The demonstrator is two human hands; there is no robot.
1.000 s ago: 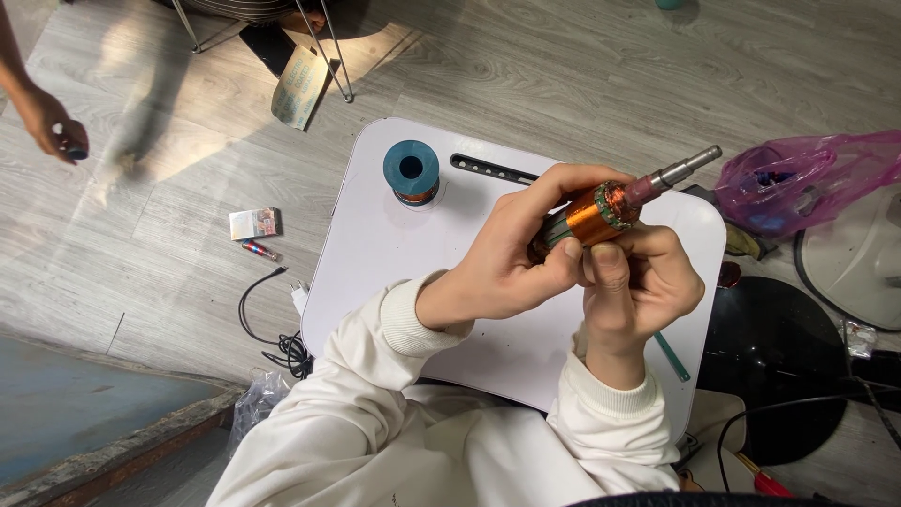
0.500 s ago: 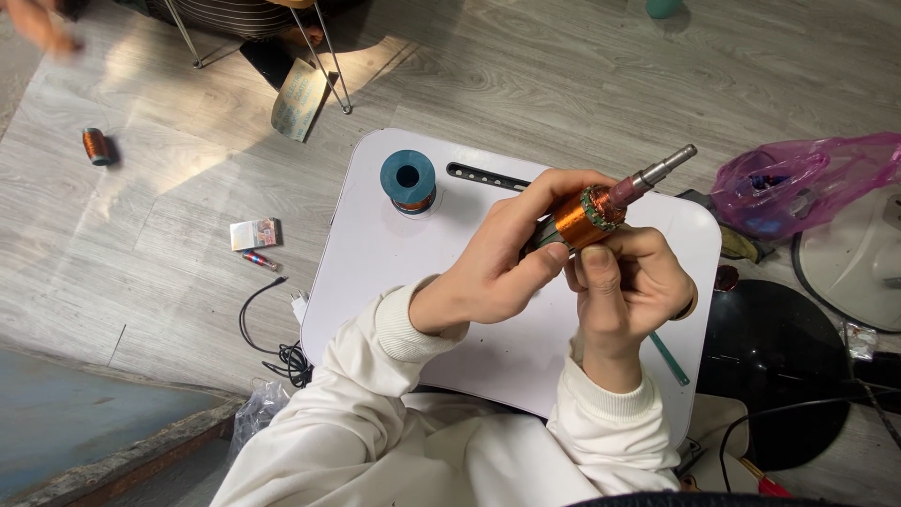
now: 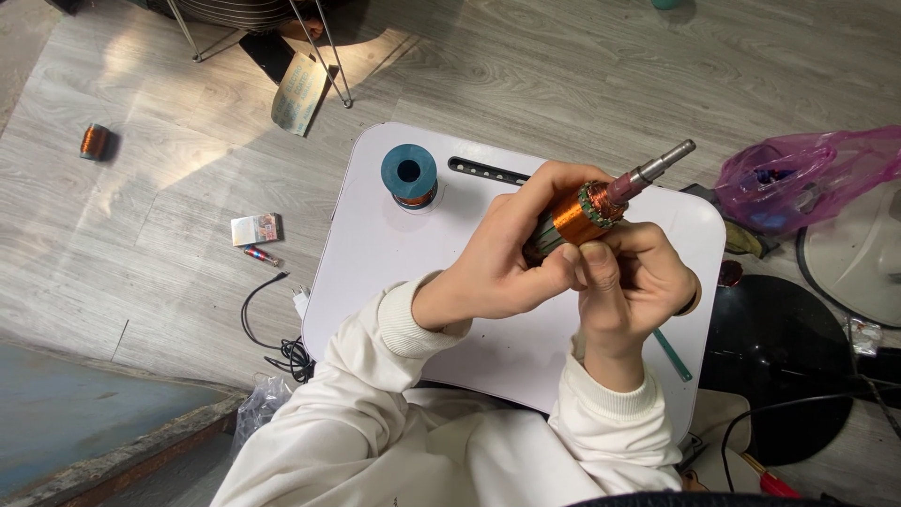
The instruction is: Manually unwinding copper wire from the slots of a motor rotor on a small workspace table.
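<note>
Overhead, left hand (image 3: 502,268) and right hand (image 3: 631,282) both closed round copper-wound armature (image 3: 577,218) — above white table (image 3: 394,253).

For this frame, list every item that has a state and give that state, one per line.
Motor armature: held above the white tray table, shaft pointing up right.
Left hand: gripping the armature body.
Right hand: fingers pressed against the copper winding.
Blue wire spool: standing upright on the table.
Pink plastic bag: crumpled on the floor.
Copper coil: lying on the floor.

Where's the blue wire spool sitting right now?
In the head view, the blue wire spool stands upright near the far left corner of the white lap table, beside the dark slot, apart from the left hand.
</note>
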